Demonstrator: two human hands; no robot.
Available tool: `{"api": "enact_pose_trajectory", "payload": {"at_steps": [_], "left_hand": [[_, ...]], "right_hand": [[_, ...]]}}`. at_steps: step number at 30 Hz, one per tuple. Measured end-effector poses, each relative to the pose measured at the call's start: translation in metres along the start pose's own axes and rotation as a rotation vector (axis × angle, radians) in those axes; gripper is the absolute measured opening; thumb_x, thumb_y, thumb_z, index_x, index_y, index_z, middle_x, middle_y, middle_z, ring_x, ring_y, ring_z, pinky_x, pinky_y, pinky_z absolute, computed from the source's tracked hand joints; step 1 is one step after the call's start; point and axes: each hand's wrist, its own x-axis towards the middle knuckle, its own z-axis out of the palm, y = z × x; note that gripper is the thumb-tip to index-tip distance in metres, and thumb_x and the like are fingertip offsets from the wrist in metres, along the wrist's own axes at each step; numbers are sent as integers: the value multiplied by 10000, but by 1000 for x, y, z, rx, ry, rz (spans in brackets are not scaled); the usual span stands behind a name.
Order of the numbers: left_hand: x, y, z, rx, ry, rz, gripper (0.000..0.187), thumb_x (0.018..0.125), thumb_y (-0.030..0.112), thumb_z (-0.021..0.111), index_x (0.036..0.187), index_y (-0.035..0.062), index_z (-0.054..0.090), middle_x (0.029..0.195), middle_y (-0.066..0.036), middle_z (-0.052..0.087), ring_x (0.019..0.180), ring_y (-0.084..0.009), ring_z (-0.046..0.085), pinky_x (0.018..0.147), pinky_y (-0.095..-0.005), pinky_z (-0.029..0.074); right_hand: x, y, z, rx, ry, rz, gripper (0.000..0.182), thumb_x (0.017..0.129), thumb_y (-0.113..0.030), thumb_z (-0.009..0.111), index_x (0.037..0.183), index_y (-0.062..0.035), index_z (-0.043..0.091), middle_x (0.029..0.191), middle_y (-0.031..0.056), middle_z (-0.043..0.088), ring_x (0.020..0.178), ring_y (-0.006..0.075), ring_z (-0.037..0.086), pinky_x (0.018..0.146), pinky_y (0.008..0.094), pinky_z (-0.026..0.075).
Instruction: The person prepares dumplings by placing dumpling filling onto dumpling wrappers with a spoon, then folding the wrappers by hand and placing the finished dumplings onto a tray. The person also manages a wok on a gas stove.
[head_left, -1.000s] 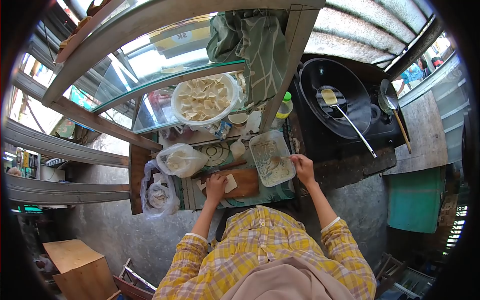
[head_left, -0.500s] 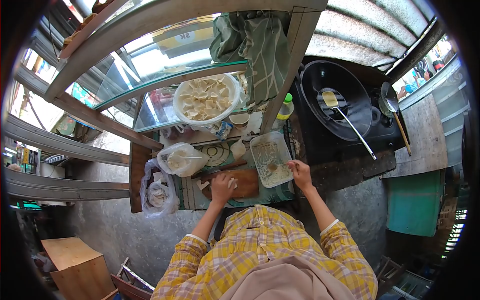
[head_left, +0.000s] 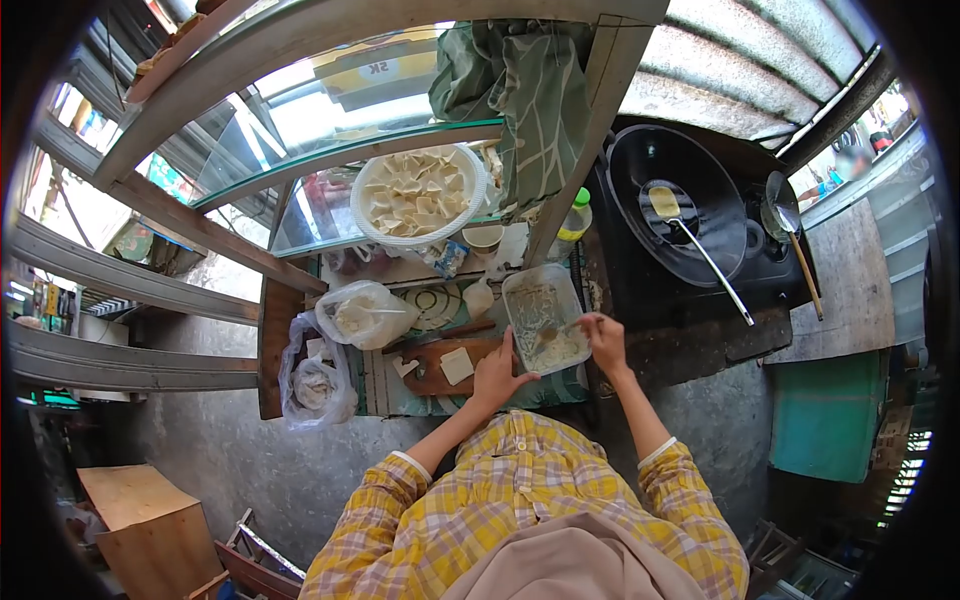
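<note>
A clear rectangular plastic container (head_left: 520,290) holds a pale, mashed-looking filling. My left hand (head_left: 495,375) grips its near left corner, fingers along the side and thumb spread along the front edge. In my right hand (head_left: 605,345), at the container's right side, is a spoon (head_left: 547,337) whose bowl dips into the filling. Left of my left hand, a square pale wrapper (head_left: 457,366) lies flat on a wooden cutting board (head_left: 430,383). A smaller folded pale piece (head_left: 404,367) rests at the board's left end.
A white basket (head_left: 358,210) of folded pale pieces stands behind. Plastic bags (head_left: 350,395) sit at left. On the right, a black wok (head_left: 640,150) on the stove holds a spatula (head_left: 712,270); a wooden-handled strainer (head_left: 805,275) lies beside it. A green-capped bottle (head_left: 572,225) stands between.
My left hand has moved right from the cutting board to the container, uncovering the square wrapper. My right hand stays by the container with the spoon.
</note>
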Motion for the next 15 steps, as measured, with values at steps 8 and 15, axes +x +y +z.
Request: {"api": "enact_pose_trajectory", "payload": {"at_steps": [8,15], "left_hand": [[2,-5,7,1,53,31,1030,641,470,745,1381,-51,255,770,-65,548,703,-229,566,576,-349,453],[2,-6,9,2,43,26,1012,649,459,745,1387,-34,258,759,-55,539,698,-223,556,572,-342,439]], "right_hand": [[15,4,1,-77,-6,-221,166,899,-131,541,896,9,629,794,139,632,723,236,644,631,316,482],[26,3,-5,-29,-13,-94,183,911,-136,530,897,12,635,716,114,622,633,198,613,582,296,469]]}}
